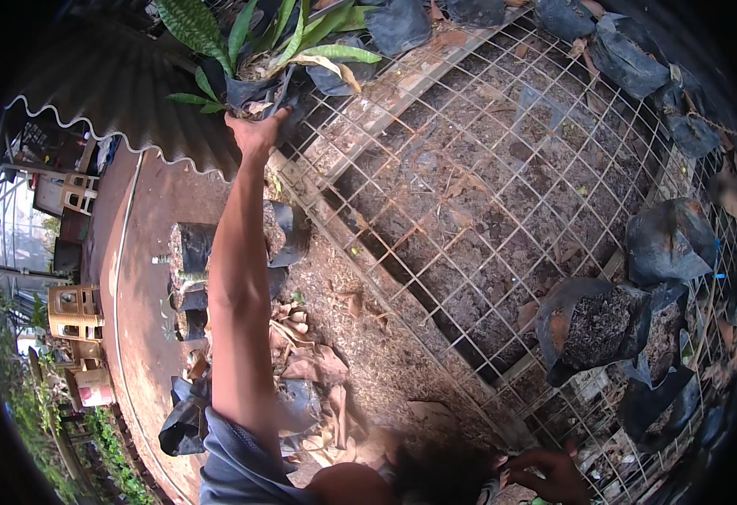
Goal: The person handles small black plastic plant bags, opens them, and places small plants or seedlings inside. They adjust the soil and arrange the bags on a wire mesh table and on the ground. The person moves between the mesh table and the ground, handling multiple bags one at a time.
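My left arm reaches out to the far edge of the wire mesh. There my left hand (256,131) grips the lower part of a black plastic grow bag (250,91), thumb and fingers spread around it. Long mottled green leaves of a snake plant (242,44) rise from the bag, with one dry tan leaf hanging off its right side. My right hand (548,473) is low in the picture by the near corner of the mesh, in shadow, its fingers bent. Whether it holds anything is unclear.
Rusty wire mesh (444,189) lies over a frame above soil. Soil-filled black bags (595,328) stand on its right side, more along the far edge. Potted bags (286,233) and dry leaves (318,363) lie left of the frame. A corrugated roof sheet (110,95) juts in upper left.
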The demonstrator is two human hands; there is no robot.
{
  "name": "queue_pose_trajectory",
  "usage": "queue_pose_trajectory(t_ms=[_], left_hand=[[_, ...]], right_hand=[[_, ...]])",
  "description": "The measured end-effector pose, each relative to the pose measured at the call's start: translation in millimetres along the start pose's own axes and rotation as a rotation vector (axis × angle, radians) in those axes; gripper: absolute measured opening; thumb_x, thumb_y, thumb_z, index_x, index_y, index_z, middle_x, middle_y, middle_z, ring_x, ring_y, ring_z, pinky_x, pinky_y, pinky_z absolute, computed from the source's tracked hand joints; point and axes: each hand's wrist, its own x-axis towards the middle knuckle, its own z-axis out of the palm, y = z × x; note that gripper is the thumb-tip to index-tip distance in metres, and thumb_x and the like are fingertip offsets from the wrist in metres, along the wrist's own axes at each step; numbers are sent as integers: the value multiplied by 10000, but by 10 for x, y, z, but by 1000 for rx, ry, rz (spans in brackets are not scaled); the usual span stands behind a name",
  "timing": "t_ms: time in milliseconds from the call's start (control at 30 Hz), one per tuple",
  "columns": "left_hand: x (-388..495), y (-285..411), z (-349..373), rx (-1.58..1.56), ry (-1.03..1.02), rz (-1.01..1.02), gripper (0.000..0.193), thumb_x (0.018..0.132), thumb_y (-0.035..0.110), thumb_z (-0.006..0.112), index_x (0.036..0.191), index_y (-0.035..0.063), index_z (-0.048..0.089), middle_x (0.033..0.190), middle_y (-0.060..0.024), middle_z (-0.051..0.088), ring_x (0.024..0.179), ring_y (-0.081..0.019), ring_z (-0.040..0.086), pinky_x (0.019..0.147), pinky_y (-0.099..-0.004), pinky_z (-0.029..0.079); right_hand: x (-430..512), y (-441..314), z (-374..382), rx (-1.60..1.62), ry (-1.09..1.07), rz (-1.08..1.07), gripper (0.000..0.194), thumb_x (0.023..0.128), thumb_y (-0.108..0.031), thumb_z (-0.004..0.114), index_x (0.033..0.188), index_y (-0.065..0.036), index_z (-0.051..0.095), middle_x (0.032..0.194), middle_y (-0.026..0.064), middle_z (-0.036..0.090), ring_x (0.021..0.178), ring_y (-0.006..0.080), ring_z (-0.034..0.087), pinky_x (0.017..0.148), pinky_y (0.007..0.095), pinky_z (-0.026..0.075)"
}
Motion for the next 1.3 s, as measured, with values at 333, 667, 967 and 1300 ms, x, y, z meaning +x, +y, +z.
queue_pose_trajectory(t_ms=[333, 667, 967, 1300], left_hand=[[-1264, 235, -572, -267, -483, 157, 1336, 545, 333, 964, 1537, -45, 153, 1440, -313, 425, 1305, -371, 489, 1138, -434, 385], [-2529, 864, -773, -326, -779, 280, 1274, 610, 249, 936, 1560, 4, 122, 1479, -355, 347, 1354, -436, 430, 1157, -527, 365], [-3326, 889, -994, -364, -635, 240, 886, 736, 296, 888, 1407, -27, 408, 1236, -264, 571, 1084, -337, 609, 942, -421, 524], [-3234, 1088, -971, -203, -534, 210, 301, 856, 256, 795, 912, -28, 718, 703, -148, 658, 554, -192, 583, 545, -373, 479]], right_hand=[[-107, 97, 111, 182, -51, -18, 287, 933, -35, 686, 1214, -9, 631, 1099, 116, 698, 1034, 188, 695, 925, 324, 549], [-149, -96, 365, 15, -245, -97, 297, 976, -76, 646, 1262, -14, 602, 1094, 106, 702, 1039, 156, 669, 904, 307, 520], [-269, -112, 503, -36, -197, -150, 287, 981, -83, 640, 1252, 5, 602, 1104, 102, 690, 1025, 145, 667, 892, 294, 519], [-295, -65, 537, -82, -165, -79, 289, 985, -136, 649, 1234, 6, 617, 1069, 91, 707, 1035, 139, 666, 901, 291, 516]])
